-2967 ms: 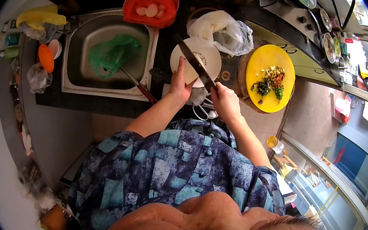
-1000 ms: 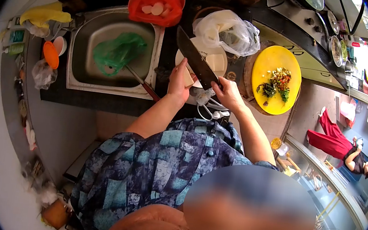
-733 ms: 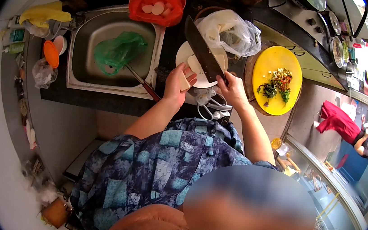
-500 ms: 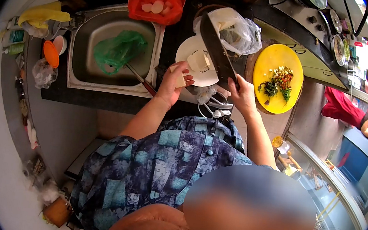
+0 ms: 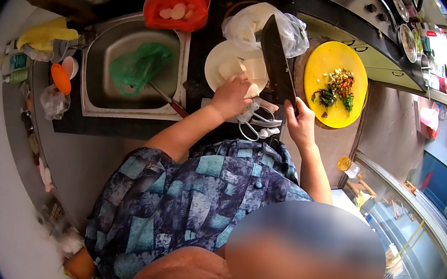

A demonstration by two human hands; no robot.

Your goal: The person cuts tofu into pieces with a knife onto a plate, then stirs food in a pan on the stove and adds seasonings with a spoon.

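My left hand is palm down at the near edge of a white plate, closed on a pale block that shows beside its fingers. More pale blocks lie on the plate. In my right hand is the handle of a large dark cleaver. Its blade points up and away, between the plate and a yellow cutting board. Chopped greens, red and white bits lie on that board. A clear plastic bag sits behind the plate.
At left is a metal sink with a green bag and a dark-handled utensil. A red basin holds pale round pieces behind it. White cables lie near my body. The stove is at back right.
My left hand has turned palm down and moved right over the plate's near edge with the block. My right hand has shifted the cleaver right, away from the plate. The person at right is out of view.
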